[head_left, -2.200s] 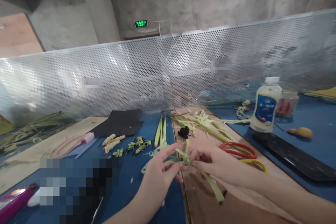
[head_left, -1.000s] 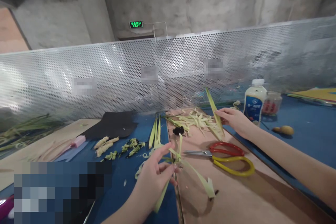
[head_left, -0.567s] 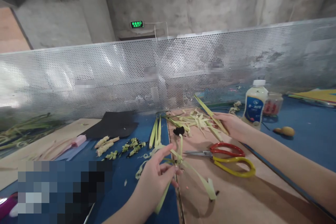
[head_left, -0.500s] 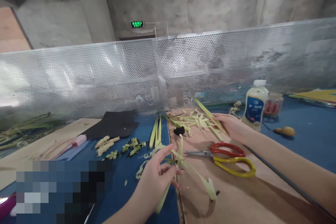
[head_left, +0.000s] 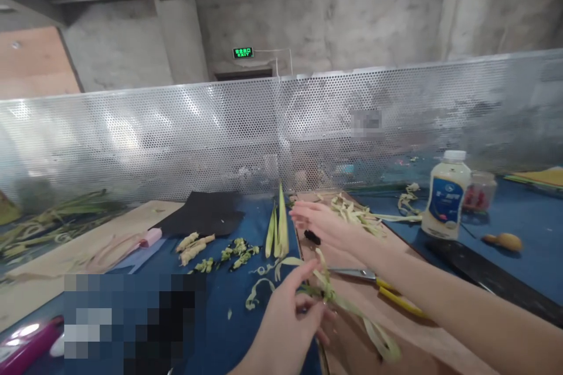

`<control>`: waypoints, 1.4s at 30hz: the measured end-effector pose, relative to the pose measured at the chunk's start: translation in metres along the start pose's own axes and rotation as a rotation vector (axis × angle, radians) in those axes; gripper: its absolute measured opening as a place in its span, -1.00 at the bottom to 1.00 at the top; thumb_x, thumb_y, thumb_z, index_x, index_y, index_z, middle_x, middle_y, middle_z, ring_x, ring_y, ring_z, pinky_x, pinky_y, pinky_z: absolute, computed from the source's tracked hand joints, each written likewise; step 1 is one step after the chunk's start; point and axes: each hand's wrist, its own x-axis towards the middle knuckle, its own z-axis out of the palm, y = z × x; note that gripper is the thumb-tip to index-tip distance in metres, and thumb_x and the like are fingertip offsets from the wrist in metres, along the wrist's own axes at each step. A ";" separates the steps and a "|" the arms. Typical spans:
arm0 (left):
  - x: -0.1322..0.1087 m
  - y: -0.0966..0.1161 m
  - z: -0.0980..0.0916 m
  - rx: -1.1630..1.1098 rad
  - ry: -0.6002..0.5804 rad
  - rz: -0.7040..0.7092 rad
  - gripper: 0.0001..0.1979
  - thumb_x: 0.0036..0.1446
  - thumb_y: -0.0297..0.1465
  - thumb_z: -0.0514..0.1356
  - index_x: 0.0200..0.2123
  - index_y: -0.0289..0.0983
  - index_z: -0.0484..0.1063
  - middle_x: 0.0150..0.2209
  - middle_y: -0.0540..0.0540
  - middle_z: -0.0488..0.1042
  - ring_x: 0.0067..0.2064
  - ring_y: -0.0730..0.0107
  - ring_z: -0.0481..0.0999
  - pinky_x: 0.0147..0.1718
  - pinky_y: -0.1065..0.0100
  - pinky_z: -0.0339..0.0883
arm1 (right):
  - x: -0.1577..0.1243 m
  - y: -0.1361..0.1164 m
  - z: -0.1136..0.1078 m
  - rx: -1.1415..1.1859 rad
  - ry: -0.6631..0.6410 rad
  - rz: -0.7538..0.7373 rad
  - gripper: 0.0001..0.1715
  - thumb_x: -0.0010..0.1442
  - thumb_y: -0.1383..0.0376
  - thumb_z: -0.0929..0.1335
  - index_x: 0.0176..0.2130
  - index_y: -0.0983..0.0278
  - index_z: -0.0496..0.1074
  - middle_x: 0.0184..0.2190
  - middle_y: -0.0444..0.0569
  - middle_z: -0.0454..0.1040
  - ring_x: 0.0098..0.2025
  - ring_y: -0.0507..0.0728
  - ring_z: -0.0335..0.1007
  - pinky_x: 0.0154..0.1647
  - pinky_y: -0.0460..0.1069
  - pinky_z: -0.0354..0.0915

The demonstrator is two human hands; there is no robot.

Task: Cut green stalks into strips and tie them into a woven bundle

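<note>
My left hand (head_left: 292, 319) pinches a knotted piece of pale green leaf strips (head_left: 326, 286), whose long loose ends hang over the brown board (head_left: 352, 357). My right hand (head_left: 328, 225) is stretched out flat above the board's far left corner, fingers extended and holding nothing. Just left of its fingertips, long pale green leaf strips (head_left: 281, 228) lie on the blue table. Beneath my right forearm are scissors (head_left: 352, 273), their red handle hidden and the yellow one partly covered. A small black object (head_left: 312, 237) sits under my right palm.
Curly leaf shavings (head_left: 354, 211) are heaped behind my right hand. A white-capped bottle (head_left: 446, 199), a clear jar (head_left: 479, 190) and a small gourd (head_left: 504, 241) stand right. Left are woven green pieces (head_left: 235, 251), black paper (head_left: 204, 214) and a perforated metal screen (head_left: 176, 140) behind.
My right hand has moved left across the board and let go of the long leaf strip, which now lies beside the others. My left hand keeps hold of the knotted piece. The view has shifted slightly.
</note>
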 end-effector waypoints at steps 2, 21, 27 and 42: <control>0.001 -0.006 -0.001 0.004 -0.014 0.003 -0.40 0.02 -0.55 0.08 0.17 -0.40 0.07 -0.34 -0.16 0.48 -0.41 0.41 0.50 -0.56 0.50 0.40 | 0.010 0.003 0.015 -0.145 -0.074 0.046 -0.73 0.24 0.19 0.26 -0.20 0.34 0.39 -0.22 -0.01 0.46 -0.24 0.06 0.41 -0.22 0.04 0.36; 0.004 -0.003 -0.002 0.010 0.018 -0.011 -0.39 -0.02 -0.55 0.09 0.16 -0.38 0.10 -0.22 -0.21 0.44 -0.38 0.39 0.50 -0.57 0.49 0.40 | 0.015 0.019 0.016 -0.736 -0.034 -0.027 -0.77 0.19 0.23 0.31 -0.22 0.37 0.38 -0.34 -0.10 0.42 -0.36 0.04 0.38 -0.34 -0.01 0.34; 0.003 -0.002 -0.005 0.003 0.031 0.042 -0.43 0.03 -0.51 0.09 0.16 -0.31 0.10 0.03 -0.28 0.31 -0.38 0.45 0.49 -0.51 0.44 0.42 | -0.008 0.013 -0.064 -0.749 0.195 -0.073 -0.68 0.06 0.35 0.34 -0.13 0.36 0.34 -0.52 -0.17 0.37 -0.49 0.03 0.30 -0.42 -0.04 0.23; 0.000 0.010 -0.001 -0.054 0.005 0.117 -0.45 0.06 -0.45 0.13 0.14 -0.27 0.09 0.10 -0.29 0.23 -0.37 0.48 0.41 -0.50 0.43 0.38 | -0.126 0.011 -0.005 -0.148 0.023 -0.121 -0.63 0.20 0.25 0.20 0.02 0.17 0.23 -0.32 -0.09 0.44 -0.24 0.10 0.38 -0.18 0.01 0.31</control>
